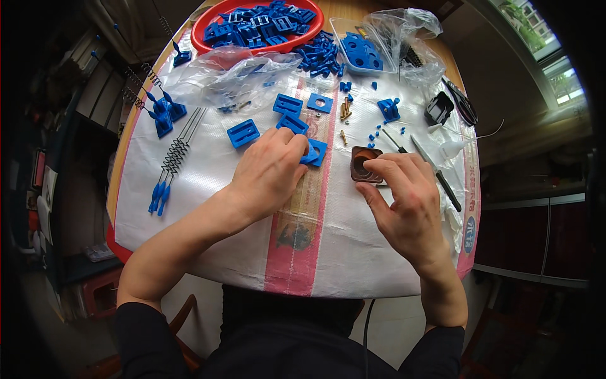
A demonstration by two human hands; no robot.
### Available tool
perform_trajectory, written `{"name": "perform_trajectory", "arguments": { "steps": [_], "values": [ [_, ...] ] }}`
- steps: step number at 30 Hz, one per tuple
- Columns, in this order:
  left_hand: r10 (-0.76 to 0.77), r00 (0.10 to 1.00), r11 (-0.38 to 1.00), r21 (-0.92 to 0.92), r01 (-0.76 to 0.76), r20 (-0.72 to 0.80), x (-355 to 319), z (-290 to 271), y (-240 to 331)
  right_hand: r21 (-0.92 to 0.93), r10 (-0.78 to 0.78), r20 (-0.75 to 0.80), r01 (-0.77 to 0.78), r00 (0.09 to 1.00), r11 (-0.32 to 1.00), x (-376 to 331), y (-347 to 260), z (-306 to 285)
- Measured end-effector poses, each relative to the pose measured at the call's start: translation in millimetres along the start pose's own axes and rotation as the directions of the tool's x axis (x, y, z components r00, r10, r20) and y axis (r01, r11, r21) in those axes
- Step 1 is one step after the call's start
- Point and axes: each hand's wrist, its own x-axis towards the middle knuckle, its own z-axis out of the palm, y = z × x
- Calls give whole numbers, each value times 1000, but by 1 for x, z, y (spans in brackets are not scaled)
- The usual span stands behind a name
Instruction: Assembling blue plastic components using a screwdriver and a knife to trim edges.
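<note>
My left hand (270,169) is closed, its fingertips pinching a blue plastic block (310,153) beside the red stripe of the sheet. Next to it lie a slotted blue block (243,133), a second slotted block (288,104) and a blue square plate with a round hole (320,102). My right hand (407,199) has its thumb and index finger at the right edge of a small brown square dish (358,158) with a round hollow. Its fingers curl in on that dish. Just beyond lie a thin-shafted screwdriver (396,143) and tiny blue pieces (371,138).
A red basin (194,31) of blue parts stands at the back, beside loose blue pegs (319,54) and a clear tub (390,66). Brass screws (345,110), a knife (445,188), scissors (464,104) and a white squeeze bottle (451,149) lie rightward. Spring-stemmed blue pieces (161,192) lie left.
</note>
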Motion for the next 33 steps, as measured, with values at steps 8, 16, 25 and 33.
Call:
{"name": "perform_trajectory", "arguments": {
  "steps": [8,16,25,33],
  "values": [
    [-375,867,518,-702,489,327,3,-25,21,365,201,-89,-156,975,918,-11,-6,34],
    [-267,790,76,-805,589,553,-7,-12,28,819,434,331,-483,838,309,-19,-11,36],
    [-230,789,153,-779,608,570,-19,-9,30,788,472,484,-601,737,131,-21,-14,42],
    [-243,719,23,-737,676,652,-21,-6,30,779,415,585,-626,697,-48,-22,-9,46]
  ]
}}
